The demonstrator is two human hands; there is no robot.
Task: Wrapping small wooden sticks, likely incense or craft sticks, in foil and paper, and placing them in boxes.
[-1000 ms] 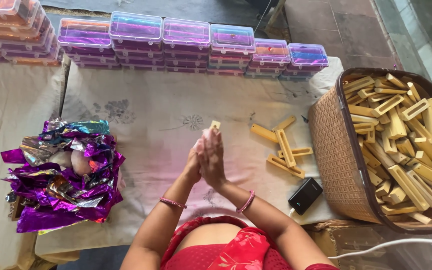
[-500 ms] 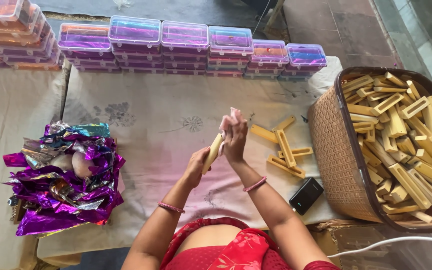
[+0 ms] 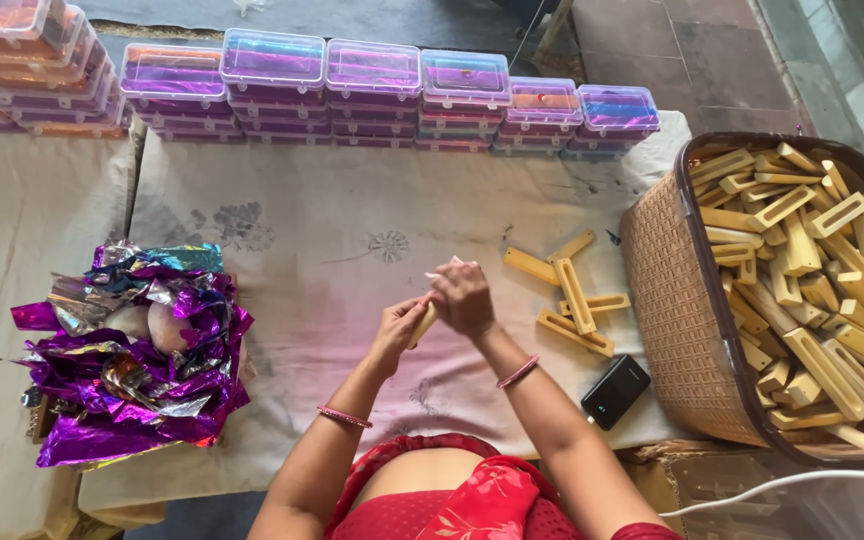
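Observation:
My left hand [image 3: 399, 330] and my right hand [image 3: 462, 298] meet over the middle of the cloth-covered table [image 3: 332, 240]. Between them is a small yellow stick-shaped piece [image 3: 422, 325]; both hands grip it, the right hand closed over its upper end. Several similar yellow moulded pieces [image 3: 574, 295] lie loose on the cloth just right of my right hand. A pile of shiny purple foil wrappers [image 3: 127, 355] sits to the left of my left hand.
A woven basket [image 3: 667, 300] full of yellow pieces stands at the right edge. Stacks of clear plastic boxes [image 3: 372, 85] with purple contents line the far side. A black phone [image 3: 615, 392] lies near my right forearm. A white cable [image 3: 782, 485] runs at lower right.
My hands were pressed together palm to palm around the yellow piece; now they have lowered and turned, the right hand wrapped over its top, the left holding it from below.

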